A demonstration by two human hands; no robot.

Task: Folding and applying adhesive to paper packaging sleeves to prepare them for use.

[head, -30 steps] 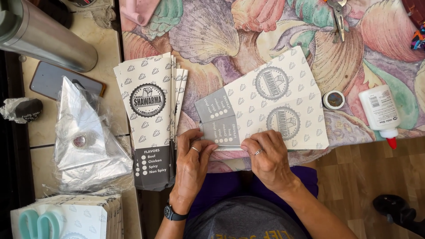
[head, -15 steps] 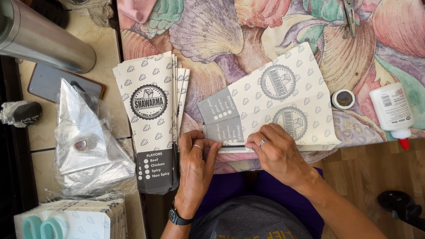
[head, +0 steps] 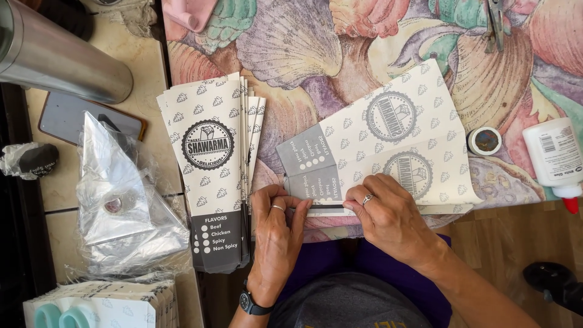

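Pressing: both hands bear down on the near edge of a printed paper sheet, fingers flat along a fold.
Left hand [head: 276, 234]: fingertips on the sheet's near left corner, flat and close together, pinning rather than clasping.
Right hand [head: 388, 215]: fingers spread over the near edge just right of the left hand, pressing the folded strip; nothing gripped.
Paper sheet [head: 388, 130]: grey-and-white patterned, lying slanted on the flowered tablecloth [head: 316, 54], centre of the scene, its near edge at the table's edge.
Progress: by the look of it, the near flap is turned over and being creased; the sheet remains open and flat, so the other folds and any gluing seem left to do.
Finished stack [head: 212, 176]: folded sleeves of the same print, just left of the sheet.
Glue bottle [head: 555, 161]: white, red tip, far right.
Tape roll [head: 484, 140]: between sheet and bottle.
Plastic bags [head: 121, 200]: clear, left.
Metal cylinder [head: 61, 58]: far left.
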